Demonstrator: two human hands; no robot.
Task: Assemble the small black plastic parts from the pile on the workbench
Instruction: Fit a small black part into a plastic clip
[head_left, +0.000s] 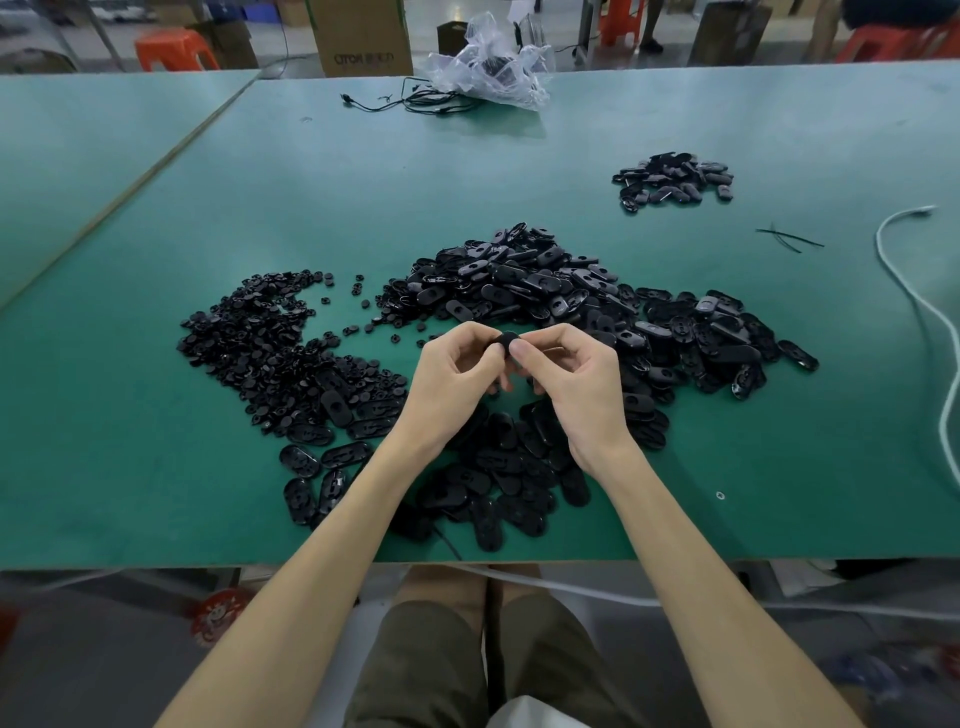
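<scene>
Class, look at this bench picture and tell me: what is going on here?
A seated person pinches one small black part between the left hand and right hand, above the green workbench. A pile of oval black pieces lies just beyond the hands, a pile of smaller pieces to its left. A separate small heap sits farther back right.

Bare forearms (291, 577), olive-green shorts (421, 670), no sleeves showing.

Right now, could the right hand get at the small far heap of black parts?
Probably yes: nothing tall stands between the right hand and the small heap, though it pinches a part.
</scene>
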